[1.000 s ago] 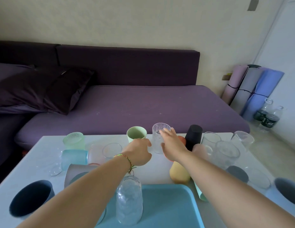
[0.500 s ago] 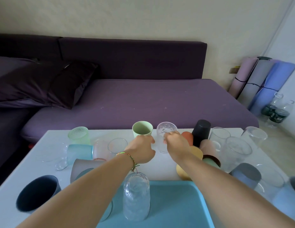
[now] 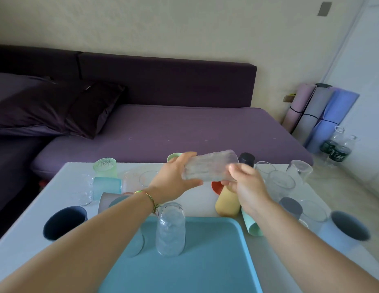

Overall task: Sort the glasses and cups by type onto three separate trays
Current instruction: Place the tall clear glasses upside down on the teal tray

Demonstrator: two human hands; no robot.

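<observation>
The left hand [image 3: 173,179] is curling round the left end of a clear glass [image 3: 208,167], thumb underneath; the right hand [image 3: 246,183] is pinching its right end; the glass is lying sideways in the air above the tabletop [image 3: 200,203]; a second glass [image 3: 170,229] is standing on the tray [image 3: 216,261]

Soft daylight from the right; wide-angle edge distortion, slight motion blur.

Both arms are bare. A thin string bracelet [image 3: 146,195], green, yellow and red, sits on the wrist behind the left hand [image 3: 173,178].
</observation>
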